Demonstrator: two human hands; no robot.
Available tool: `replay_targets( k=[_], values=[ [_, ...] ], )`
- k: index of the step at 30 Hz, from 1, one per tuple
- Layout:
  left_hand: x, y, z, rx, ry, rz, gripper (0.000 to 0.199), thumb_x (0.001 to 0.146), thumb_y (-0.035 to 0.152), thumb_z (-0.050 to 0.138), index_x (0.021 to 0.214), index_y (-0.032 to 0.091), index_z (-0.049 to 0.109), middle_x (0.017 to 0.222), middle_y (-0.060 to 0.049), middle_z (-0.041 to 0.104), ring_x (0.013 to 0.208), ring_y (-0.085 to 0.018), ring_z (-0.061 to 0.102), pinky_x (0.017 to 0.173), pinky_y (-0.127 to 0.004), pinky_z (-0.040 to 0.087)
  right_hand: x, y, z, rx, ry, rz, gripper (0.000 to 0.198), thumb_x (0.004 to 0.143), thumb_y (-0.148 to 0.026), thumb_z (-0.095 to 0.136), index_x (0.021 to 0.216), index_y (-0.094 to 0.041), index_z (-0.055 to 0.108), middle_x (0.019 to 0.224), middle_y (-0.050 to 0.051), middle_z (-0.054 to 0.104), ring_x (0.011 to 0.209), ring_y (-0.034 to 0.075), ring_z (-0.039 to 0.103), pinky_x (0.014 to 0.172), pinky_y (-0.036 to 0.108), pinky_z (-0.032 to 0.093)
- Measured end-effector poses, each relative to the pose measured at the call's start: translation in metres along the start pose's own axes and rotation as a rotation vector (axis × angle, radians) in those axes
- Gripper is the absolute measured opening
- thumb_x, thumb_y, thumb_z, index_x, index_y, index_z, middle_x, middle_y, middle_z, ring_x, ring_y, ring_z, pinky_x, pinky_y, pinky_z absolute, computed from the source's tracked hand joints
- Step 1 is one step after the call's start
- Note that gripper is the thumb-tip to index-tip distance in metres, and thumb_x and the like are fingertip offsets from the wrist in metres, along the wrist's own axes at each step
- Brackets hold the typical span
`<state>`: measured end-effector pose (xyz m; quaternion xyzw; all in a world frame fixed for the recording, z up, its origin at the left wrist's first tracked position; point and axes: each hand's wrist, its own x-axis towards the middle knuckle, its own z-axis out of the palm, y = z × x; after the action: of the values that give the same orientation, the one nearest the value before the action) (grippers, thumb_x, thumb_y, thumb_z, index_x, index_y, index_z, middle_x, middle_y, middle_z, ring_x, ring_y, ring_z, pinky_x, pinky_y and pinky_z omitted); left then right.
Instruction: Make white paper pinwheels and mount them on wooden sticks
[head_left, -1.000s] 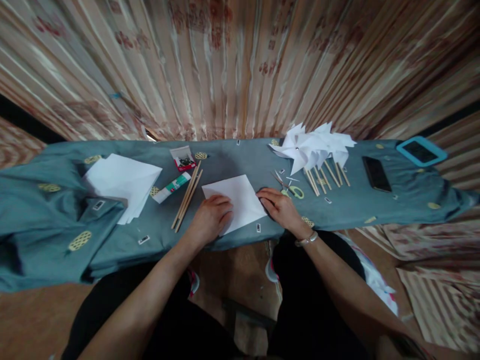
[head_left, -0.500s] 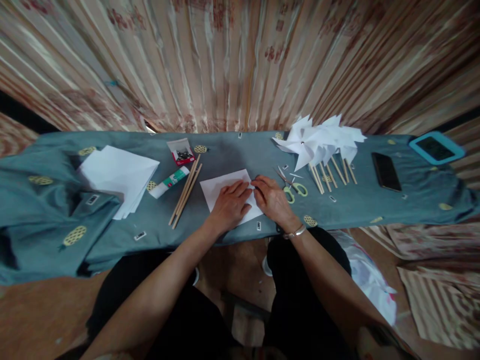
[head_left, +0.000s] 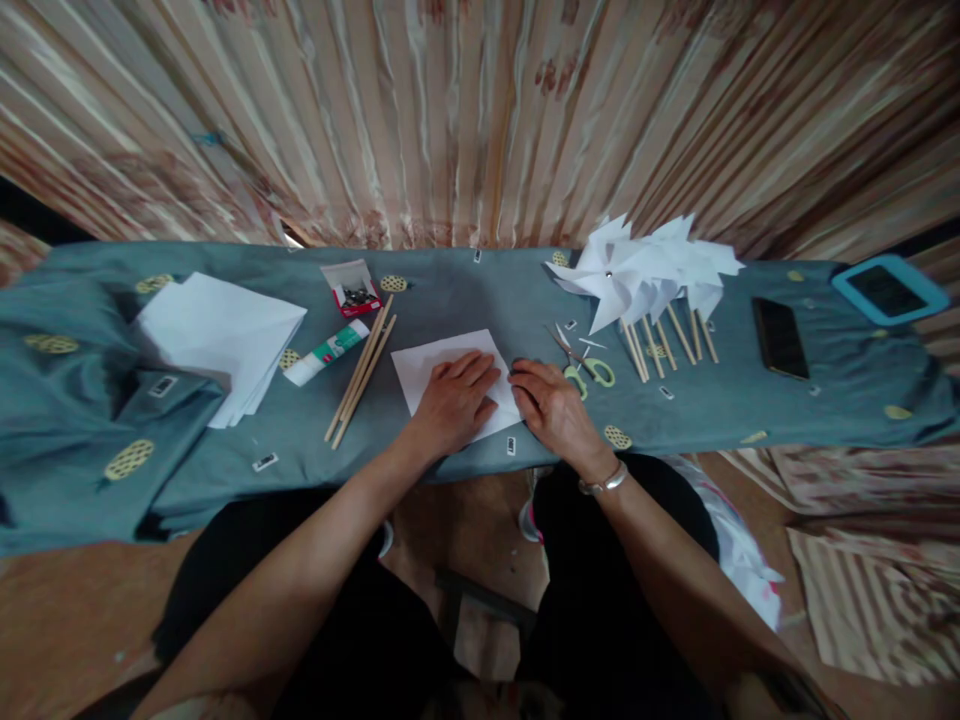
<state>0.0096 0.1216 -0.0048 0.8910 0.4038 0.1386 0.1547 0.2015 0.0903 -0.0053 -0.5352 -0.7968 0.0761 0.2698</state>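
Observation:
A white sheet of paper (head_left: 413, 362) lies at an angle on the cloth-covered table in front of me. My left hand (head_left: 457, 400) rests flat on it, fingers stretched out and thumb apart. At the sheet's right edge, the bent fingers and thumb of my right hand (head_left: 551, 405) close on the paper; the fingertips partly hide the edge. Just beyond that hand lie scissors (head_left: 600, 373) with pale green handles. To the left of the sheet are several wooden sticks (head_left: 361, 375) and a white and green glue stick (head_left: 327, 352).
A stack of white paper (head_left: 217, 335) lies at left, near a small red box (head_left: 352, 288) of metal pieces. Several paper pinwheels (head_left: 637, 270) on sticks lie at right. Further right are a dark phone (head_left: 780, 338) and a blue-framed tablet (head_left: 891, 290). A curtain (head_left: 450, 130) hangs behind.
My right hand has slid slightly right and down along the sheet's edge. My left hand stays flat on the paper. The camera view has shifted a little.

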Motion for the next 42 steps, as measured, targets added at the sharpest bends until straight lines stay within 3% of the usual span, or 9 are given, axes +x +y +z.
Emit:
replay_targets(
  k=[16, 22, 25, 28, 30, 35, 42],
  values=[
    [0.001, 0.002, -0.004, -0.005, -0.025, -0.010, 0.042, 0.094, 0.026, 0.050, 0.135, 0.016, 0.058, 0.149, -0.014, 0.052, 0.142, -0.031, 0.041, 0.110, -0.050, 0.038, -0.032, -0.006, -0.020, 0.012, -0.059, -0.026, 0.026, 0.097, -0.017, 0.046, 0.107, -0.017, 0.070, 0.122, 0.015, 0.069, 0.111, 0.027, 0.065, 0.101, 0.050, 0.052],
    [0.000, 0.002, -0.005, -0.033, -0.019, -0.016, 0.043, 0.094, 0.025, 0.051, 0.135, 0.015, 0.058, 0.150, -0.014, 0.052, 0.143, -0.031, 0.041, 0.112, -0.051, 0.036, -0.043, -0.007, -0.034, 0.116, -0.029, 0.068, 0.019, 0.088, -0.013, 0.053, 0.083, -0.021, 0.070, 0.116, 0.010, 0.073, 0.106, 0.025, 0.069, 0.097, 0.046, 0.055],
    [0.000, 0.000, -0.001, -0.087, 0.002, -0.028, 0.047, 0.093, 0.025, 0.052, 0.139, 0.015, 0.054, 0.151, -0.015, 0.051, 0.144, -0.030, 0.040, 0.114, -0.051, 0.035, -0.040, -0.014, -0.036, 0.128, -0.007, 0.076, 0.017, 0.090, -0.020, 0.057, 0.101, -0.020, 0.071, 0.123, 0.012, 0.070, 0.113, 0.027, 0.067, 0.101, 0.048, 0.053],
    [0.001, -0.009, 0.002, -0.197, 0.071, -0.057, 0.049, 0.094, 0.025, 0.050, 0.142, 0.013, 0.050, 0.151, -0.016, 0.049, 0.142, -0.027, 0.043, 0.115, -0.047, 0.037, -0.031, -0.028, -0.028, 0.103, -0.109, -0.046, 0.048, 0.089, -0.034, 0.065, 0.134, -0.019, 0.057, 0.142, 0.017, 0.059, 0.131, 0.032, 0.055, 0.109, 0.054, 0.046],
    [-0.001, -0.018, 0.000, -0.269, 0.152, -0.085, 0.047, 0.096, 0.025, 0.046, 0.141, 0.013, 0.050, 0.151, -0.016, 0.050, 0.140, -0.024, 0.046, 0.116, -0.043, 0.038, -0.024, -0.038, -0.018, 0.084, -0.190, -0.121, 0.066, 0.087, -0.041, 0.068, 0.144, -0.016, 0.047, 0.149, 0.021, 0.051, 0.139, 0.034, 0.047, 0.111, 0.057, 0.042],
    [-0.015, -0.044, -0.017, -0.246, 0.312, -0.142, 0.042, 0.095, 0.015, 0.037, 0.131, 0.016, 0.059, 0.141, -0.010, 0.060, 0.132, -0.020, 0.054, 0.117, -0.043, 0.041, -0.019, -0.053, 0.003, 0.068, -0.234, -0.196, 0.073, 0.088, -0.051, 0.064, 0.147, -0.013, 0.042, 0.152, 0.023, 0.045, 0.143, 0.035, 0.041, 0.114, 0.057, 0.039],
    [-0.046, -0.065, -0.027, -0.112, 0.303, -0.004, 0.054, 0.078, -0.003, 0.037, 0.118, 0.015, 0.068, 0.126, -0.009, 0.069, 0.134, -0.024, 0.052, 0.114, -0.051, 0.045, -0.027, -0.051, 0.007, 0.063, -0.171, -0.190, 0.058, 0.091, -0.045, 0.063, 0.138, -0.012, 0.052, 0.135, 0.020, 0.062, 0.128, 0.034, 0.056, 0.109, 0.054, 0.048]
  ],
)
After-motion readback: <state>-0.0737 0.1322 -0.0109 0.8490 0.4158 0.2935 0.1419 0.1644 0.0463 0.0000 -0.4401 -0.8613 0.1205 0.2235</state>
